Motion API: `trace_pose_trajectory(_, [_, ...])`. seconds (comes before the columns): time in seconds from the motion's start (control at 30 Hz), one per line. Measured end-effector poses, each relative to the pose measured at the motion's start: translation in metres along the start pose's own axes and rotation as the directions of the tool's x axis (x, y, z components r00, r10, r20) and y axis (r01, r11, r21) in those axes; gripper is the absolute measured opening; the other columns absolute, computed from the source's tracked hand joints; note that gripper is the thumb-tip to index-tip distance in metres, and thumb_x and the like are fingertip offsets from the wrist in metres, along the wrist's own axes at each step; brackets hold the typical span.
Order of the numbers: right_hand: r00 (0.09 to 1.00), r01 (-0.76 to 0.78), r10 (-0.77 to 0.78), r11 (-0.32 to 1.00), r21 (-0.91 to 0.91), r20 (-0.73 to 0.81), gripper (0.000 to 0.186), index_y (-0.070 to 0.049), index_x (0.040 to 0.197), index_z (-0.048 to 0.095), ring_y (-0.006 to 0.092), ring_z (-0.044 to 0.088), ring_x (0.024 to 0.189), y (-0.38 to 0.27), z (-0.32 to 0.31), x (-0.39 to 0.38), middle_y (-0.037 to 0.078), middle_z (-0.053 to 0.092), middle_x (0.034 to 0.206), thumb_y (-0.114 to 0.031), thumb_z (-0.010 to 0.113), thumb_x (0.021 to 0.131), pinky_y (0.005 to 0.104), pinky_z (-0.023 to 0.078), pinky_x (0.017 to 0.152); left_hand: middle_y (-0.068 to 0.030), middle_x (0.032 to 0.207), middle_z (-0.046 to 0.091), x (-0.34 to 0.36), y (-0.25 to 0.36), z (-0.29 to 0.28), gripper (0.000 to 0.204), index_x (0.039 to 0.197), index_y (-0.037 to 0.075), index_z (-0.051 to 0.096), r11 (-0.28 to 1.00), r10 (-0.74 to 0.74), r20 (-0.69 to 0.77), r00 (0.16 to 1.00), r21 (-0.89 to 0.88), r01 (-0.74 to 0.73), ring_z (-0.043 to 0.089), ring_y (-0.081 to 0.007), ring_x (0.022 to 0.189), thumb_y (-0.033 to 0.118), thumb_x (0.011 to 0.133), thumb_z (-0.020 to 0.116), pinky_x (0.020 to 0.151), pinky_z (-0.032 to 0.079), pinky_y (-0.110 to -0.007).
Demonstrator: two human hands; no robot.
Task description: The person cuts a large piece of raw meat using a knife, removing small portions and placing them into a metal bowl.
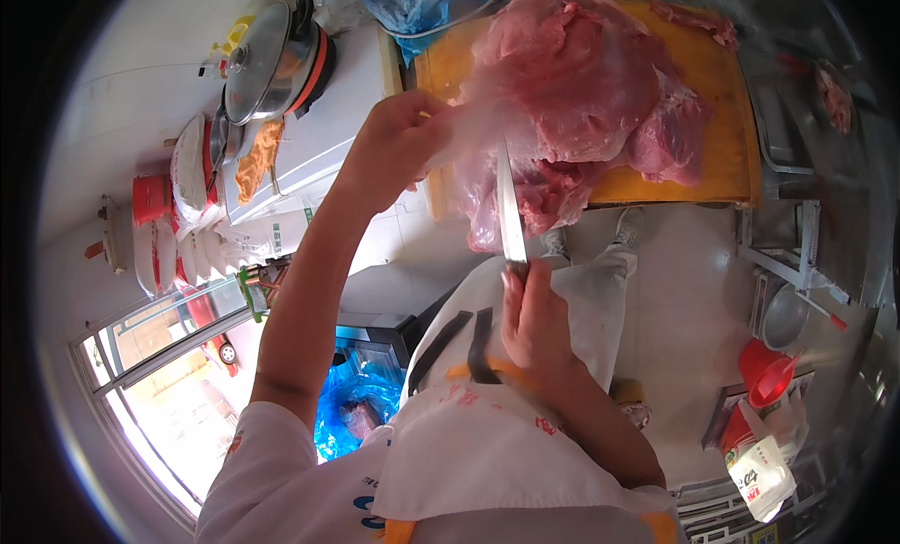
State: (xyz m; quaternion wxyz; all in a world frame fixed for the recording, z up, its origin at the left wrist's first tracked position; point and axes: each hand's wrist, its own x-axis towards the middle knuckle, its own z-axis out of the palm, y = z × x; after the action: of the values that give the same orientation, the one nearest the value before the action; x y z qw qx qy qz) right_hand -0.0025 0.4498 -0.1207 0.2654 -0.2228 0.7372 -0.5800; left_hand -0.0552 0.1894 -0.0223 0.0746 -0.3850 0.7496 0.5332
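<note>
A large slab of raw pink meat lies across a yellow-orange cutting board. My left hand is closed at the meat's left edge, pulling a pale, thin membrane taut; the film looks blurred. My right hand grips the handle of a long narrow knife. Its blade points away from me, with the tip against the meat beside the stretched membrane. A lower flap of meat hangs over the board's near edge, and the fingertips of my left hand are partly hidden.
On the left counter stand a lidded pan and an orange-brown cloth. A blue-lined tub sits behind the board. Below left, a blue bag holds a piece of meat. Red buckets and a metal rack are at right.
</note>
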Motion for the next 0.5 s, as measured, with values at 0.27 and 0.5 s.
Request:
trace_pose_trajectory(0.27, [0.982,-0.026,0.043,0.995,-0.096,0.182,0.025,0.005,0.121,0.046,0.0491,0.068,0.074,0.026,0.018,-0.011,0.027,0.066,0.081,-0.012,0.059,0.108,0.0549,0.051,0.059,-0.0004,0.075,0.064,0.014,-0.002,-0.010,0.019,0.099,0.005,0.072,1.000,-0.011,0.028,1.000,0.021,0.010,0.054,-0.0063,0.062,0.023,0.096,0.067,0.051,0.043,-0.027])
trace_pose_trajectory(0.5, [0.996,-0.079,0.081,0.995,0.067,-0.028,0.018,0.001,0.123,0.049,0.0346,0.067,0.065,0.007,-0.005,0.018,0.017,0.065,0.082,-0.011,0.054,0.111,0.0408,0.052,0.060,-0.0061,0.085,0.069,0.037,-0.039,-0.005,0.017,0.102,0.000,0.070,0.852,0.425,-0.047,0.904,0.357,-0.382,0.064,-0.0155,0.082,0.004,0.089,0.060,0.077,0.053,-0.032])
